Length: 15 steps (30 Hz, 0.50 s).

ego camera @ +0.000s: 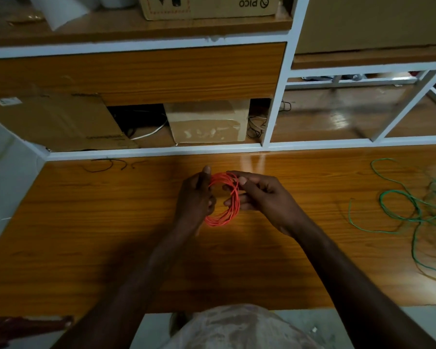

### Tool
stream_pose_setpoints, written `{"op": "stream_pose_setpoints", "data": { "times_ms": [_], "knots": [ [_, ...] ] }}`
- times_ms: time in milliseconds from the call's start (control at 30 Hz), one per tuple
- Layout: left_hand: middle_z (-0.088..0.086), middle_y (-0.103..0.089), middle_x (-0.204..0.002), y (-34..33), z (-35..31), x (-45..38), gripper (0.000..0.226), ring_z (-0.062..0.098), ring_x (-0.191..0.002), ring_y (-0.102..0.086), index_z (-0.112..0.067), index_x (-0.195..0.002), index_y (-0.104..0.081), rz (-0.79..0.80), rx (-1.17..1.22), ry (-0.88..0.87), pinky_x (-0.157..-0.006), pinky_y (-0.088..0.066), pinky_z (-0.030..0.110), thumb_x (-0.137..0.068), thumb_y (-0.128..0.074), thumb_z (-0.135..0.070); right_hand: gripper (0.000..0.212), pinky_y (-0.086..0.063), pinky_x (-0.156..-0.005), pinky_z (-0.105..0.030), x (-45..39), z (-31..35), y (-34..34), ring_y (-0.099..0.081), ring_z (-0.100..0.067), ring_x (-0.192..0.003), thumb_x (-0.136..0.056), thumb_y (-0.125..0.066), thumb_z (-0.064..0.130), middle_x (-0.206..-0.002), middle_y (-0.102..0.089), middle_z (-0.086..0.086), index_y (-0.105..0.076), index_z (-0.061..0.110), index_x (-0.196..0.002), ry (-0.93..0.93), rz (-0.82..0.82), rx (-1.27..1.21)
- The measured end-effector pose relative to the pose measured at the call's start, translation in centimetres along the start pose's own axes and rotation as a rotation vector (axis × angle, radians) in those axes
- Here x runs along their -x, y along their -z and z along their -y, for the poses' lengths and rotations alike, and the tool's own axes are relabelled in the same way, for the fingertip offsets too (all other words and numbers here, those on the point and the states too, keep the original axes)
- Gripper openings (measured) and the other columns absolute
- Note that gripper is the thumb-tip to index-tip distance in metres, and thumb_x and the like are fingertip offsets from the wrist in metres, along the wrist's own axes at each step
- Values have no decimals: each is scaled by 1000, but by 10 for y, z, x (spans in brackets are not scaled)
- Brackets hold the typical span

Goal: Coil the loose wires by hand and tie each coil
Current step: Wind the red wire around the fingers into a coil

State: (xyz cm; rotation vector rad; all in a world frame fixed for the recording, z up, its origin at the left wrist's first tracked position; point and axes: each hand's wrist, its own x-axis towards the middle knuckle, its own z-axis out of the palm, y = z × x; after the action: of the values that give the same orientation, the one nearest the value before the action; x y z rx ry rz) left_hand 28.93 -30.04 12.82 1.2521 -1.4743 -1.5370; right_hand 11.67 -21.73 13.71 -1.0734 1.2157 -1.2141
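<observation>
Hands hold the orange wire coil (223,200) above the desk's (86,222) middle: left hand (195,197) grips its left side, right hand (259,195) pinches the top. Wrap the free end tightly across all loops; green wire (400,205) waits loose, right.

Desk (111,222): orange-brown wood-grain top, glossy, set against a white-framed shelf unit (277,96). On it: loose green wire (398,205), tangled in open loops at the right side; short black wire scraps (103,166) near the far left edge. Lower shelf (312,132) behind: two cardboard boxes (207,122), dark cables beside them.
</observation>
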Motion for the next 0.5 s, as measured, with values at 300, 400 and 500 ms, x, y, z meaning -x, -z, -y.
{"op": "stream_pose_setpoints", "data": {
  "times_ms": [300, 400, 500],
  "knots": [
    [-3, -39, -53, -10, -1, 1, 49, 12, -40, -38, -13, -77, -51, -69, -27, -25, -45, -27, 23, -110, -49, -49, 29, -64, -91, -43, -9, 11, 31, -77, -23, -108, -106, -65, 17, -117, -81, -5, -72, 10, -134, 36, 70, 209],
    [0, -38, -51, -15, 0, 2, 49, 12, -38, -38, -11, -77, -50, -114, -45, -14, -45, -27, 23, -110, -51, -47, 18, -58, -75, -33, -9, 17, 42, -71, -11, -83, -100, -75, 24, -100, -81, -4, -81, 19, -116, 47, 12, 355],
    [-5, -42, -50, -19, 1, 4, 52, 12, -40, -42, -15, -72, -50, -115, -130, -61, -46, -30, 26, -110, -49, -51, 17, -51, -67, -38, -6, 19, 48, -60, -19, -69, -98, -77, 35, -92, -77, -19, -84, 21, -106, 63, 15, 345]
  ]
}}
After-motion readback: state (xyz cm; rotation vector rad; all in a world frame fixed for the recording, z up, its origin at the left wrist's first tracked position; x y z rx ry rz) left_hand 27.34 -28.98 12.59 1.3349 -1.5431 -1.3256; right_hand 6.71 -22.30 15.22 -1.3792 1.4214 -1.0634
